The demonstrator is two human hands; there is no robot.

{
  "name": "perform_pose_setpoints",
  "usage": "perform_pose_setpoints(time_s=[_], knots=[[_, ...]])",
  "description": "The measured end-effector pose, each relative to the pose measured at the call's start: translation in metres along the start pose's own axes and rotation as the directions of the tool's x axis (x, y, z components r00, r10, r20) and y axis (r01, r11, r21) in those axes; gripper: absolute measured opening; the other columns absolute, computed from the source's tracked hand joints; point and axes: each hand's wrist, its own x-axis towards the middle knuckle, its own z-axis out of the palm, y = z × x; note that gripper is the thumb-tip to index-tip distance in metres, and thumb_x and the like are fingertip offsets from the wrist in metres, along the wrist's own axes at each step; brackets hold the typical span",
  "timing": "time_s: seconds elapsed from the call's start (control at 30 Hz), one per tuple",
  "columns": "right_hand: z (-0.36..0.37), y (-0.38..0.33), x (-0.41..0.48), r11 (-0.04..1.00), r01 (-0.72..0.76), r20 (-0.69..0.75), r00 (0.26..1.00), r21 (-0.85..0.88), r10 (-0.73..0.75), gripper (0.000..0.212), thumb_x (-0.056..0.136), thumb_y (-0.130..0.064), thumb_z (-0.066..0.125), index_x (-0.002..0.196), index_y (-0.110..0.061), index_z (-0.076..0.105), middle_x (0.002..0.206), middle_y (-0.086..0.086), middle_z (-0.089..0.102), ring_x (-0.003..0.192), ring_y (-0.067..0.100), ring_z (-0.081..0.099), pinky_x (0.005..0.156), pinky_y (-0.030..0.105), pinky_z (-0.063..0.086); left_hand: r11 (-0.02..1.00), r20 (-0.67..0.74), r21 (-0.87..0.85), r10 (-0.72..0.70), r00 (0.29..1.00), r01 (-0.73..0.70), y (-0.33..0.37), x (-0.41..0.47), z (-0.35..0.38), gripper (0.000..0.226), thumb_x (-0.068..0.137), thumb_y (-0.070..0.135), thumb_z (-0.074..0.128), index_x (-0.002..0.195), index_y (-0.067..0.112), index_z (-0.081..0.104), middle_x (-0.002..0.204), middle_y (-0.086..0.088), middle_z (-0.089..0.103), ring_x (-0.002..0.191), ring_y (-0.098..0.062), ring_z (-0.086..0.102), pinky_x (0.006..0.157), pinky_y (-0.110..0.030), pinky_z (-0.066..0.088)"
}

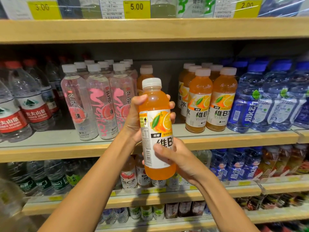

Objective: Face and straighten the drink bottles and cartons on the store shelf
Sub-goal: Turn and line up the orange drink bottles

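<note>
Left hand and right hand around orange 维B bottle

Price tags — 3.00, 5.00, 2.00; orange bottle label — 维B.

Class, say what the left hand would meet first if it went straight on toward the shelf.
Probably the lone orange bottle at the back of the gap, though depth is unclear.
</note>
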Motion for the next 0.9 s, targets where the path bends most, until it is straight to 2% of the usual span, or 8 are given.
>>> perform_pose_setpoints(time_s=[0.1,0.23,0.33,0.43,0.57,0.7,0.77,0.9], knots=[[0.002,0.006,0.001,0.997,0.07,-0.048,0.996,-0.046,-0.072,0.045,0.066,-0.035,0.075,0.107,-0.021,0.065,0.101,0.007,0.073,0.092,0.022,0.07,0.084,0.036,0.056,1.0,-0.023,0.005,-0.012,1.0,0.012,-0.004,-0.001,-0.005,0.061,0.058,0.035,0.085,0.106,0.003,0.064,0.096,-0.013,0.066,0.084,-0.026,0.065,0.078,-0.035,0.056],[0.002,0.004,0.003,0.979,0.14,-0.145,0.976,-0.148,-0.162,0.056,0.064,-0.038,0.075,0.113,-0.012,0.061,0.099,0.005,0.073,0.09,0.016,0.069,0.074,0.025,0.055,0.988,-0.103,0.157,0.02,0.994,-0.004,0.001,-0.001,-0.009,0.07,0.059,0.044,0.084,0.114,0.005,0.065,0.106,-0.014,0.069,0.095,-0.025,0.067,0.089,-0.037,0.053],[-0.001,0.0,0.007,0.962,0.157,-0.248,0.945,-0.222,-0.212,0.048,0.068,-0.028,0.08,0.109,-0.015,0.058,0.092,-0.001,0.073,0.082,0.008,0.069,0.067,0.02,0.053,0.958,-0.2,0.286,0.054,0.978,0.006,0.003,-0.001,-0.011,0.071,0.059,0.053,0.082,0.116,0.012,0.067,0.114,-0.014,0.069,0.101,-0.025,0.067,0.086,-0.038,0.054],[-0.005,0.001,0.012,0.916,0.133,-0.361,0.89,-0.379,-0.279,0.044,0.072,-0.021,0.082,0.107,-0.018,0.055,0.09,-0.005,0.07,0.083,0.004,0.067,0.071,0.022,0.054,0.899,-0.288,0.438,0.144,0.947,-0.003,0.003,-0.002,-0.009,0.064,0.057,0.061,0.079,0.107,0.022,0.071,0.102,-0.002,0.073,0.095,-0.015,0.068,0.081,-0.03,0.055],[-0.003,0.007,0.016,0.831,0.081,-0.473,0.79,-0.55,-0.39,0.046,0.069,-0.031,0.081,0.102,-0.02,0.05,0.083,-0.013,0.064,0.077,-0.005,0.061,0.061,0.01,0.046,0.776,-0.453,0.631,0.363,0.814,0.005,-0.004,0.003,0.0,0.06,0.074,0.047,0.07,0.123,0.013,0.059,0.113,-0.006,0.07,0.105,-0.02,0.067,0.092,-0.038,0.052],[0.002,0.017,0.019,0.794,0.003,-0.517,0.758,-0.608,-0.398,0.051,0.065,-0.034,0.076,0.102,-0.023,0.042,0.085,-0.003,0.065,0.075,0.013,0.062,0.062,0.033,0.051,0.65,-0.487,0.759,0.544,0.683,0.024,-0.018,0.014,0.013,0.055,0.066,0.041,0.083,0.111,0.017,0.062,0.093,0.004,0.072,0.083,-0.005,0.07,0.066,-0.017,0.053],[0.003,0.021,0.019,0.791,-0.004,-0.513,0.763,-0.612,-0.393,0.053,0.063,-0.038,0.071,0.105,-0.024,0.041,0.089,-0.002,0.064,0.078,0.015,0.062,0.063,0.034,0.05,0.634,-0.487,0.773,0.6,0.635,-0.005,-0.022,0.019,0.014,0.042,0.068,0.032,0.083,0.103,0.017,0.064,0.084,0.007,0.071,0.075,-0.002,0.069,0.06,-0.012,0.05],[-0.005,0.02,0.016,0.83,0.049,-0.413,0.85,-0.555,-0.327,0.057,0.067,-0.04,0.073,0.113,-0.027,0.041,0.097,-0.009,0.064,0.083,0.003,0.063,0.065,0.016,0.049,0.635,-0.484,0.772,0.617,0.62,-0.03,-0.017,0.02,0.011,0.017,0.074,0.017,0.079,0.085,0.021,0.066,0.071,0.009,0.071,0.069,-0.005,0.069,0.059,-0.017,0.052]])
